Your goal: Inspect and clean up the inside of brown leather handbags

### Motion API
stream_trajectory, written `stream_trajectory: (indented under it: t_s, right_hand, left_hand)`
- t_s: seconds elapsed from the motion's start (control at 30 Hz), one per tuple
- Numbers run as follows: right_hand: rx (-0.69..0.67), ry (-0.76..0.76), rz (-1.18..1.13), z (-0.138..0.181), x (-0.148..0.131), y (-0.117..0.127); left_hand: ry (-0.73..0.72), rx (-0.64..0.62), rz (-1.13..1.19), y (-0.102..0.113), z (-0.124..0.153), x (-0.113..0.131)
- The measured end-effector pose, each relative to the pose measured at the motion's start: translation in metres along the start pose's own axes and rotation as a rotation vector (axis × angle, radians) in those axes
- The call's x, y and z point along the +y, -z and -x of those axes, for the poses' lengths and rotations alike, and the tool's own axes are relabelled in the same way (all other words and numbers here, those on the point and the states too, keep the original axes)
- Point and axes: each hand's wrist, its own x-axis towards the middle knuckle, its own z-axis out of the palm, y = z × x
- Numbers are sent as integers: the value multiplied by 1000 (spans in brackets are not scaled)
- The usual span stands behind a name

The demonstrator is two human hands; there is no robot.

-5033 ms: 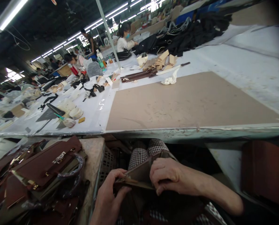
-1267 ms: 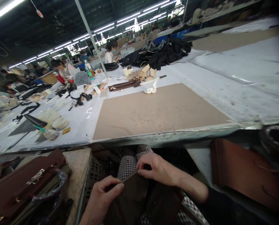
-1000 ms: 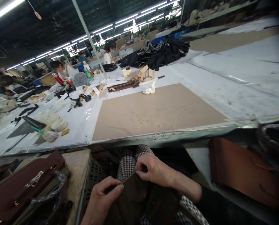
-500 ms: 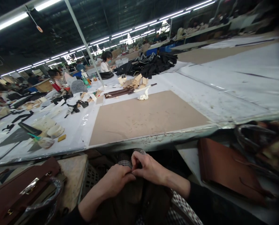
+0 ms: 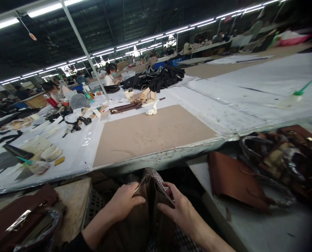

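A dark brown bag [image 5: 137, 224] rests on my lap, its mouth spread apart between my hands. My left hand [image 5: 124, 203] pinches the left edge of the opening, thumb lying on the near side. On the other edge, my right hand [image 5: 178, 208] has its fingers outside and its thumb inside. Below and behind the bag, black-and-white checked cloth [image 5: 154, 173] covers my knees. The bag's lower part is dark and hard to make out.
Ahead stands a white-covered worktable [image 5: 213, 115] with a tan board [image 5: 150, 136] and a crumpled white scrap [image 5: 152, 110]. Glue pots [image 5: 51, 153] sit left. A reddish-brown bag [image 5: 22, 218] lies at my left, a brown bag [image 5: 234, 182] at my right. A co-worker [image 5: 111, 74] sits beyond.
My hands have moved apart from being close together, and the bag's mouth now gapes between them. My right hand has shifted right and down. The view has turned slightly right.
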Motion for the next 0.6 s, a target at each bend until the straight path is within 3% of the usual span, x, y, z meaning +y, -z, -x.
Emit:
stream_trajectory:
  t_s: [0.17,0.27,0.4,0.53,0.6]
  right_hand:
    - [-204,13,-116,-1,-2,58]
    - [-373,67,-131,3,-10,80]
    - [-438,86,-175,-2,-12,69]
    - [-374,61,-227,-4,-3,53]
    - [-323,86,-224,-1,2,52]
  left_hand:
    - [-54,-27,79,33,20,-28]
    - [-121,-144,90,48,39,-39]
    - [-172,-156,22,41,44,-40]
    - [-282,-113,100,25,31,-32]
    - [-269,-98,113,21,22,-28]
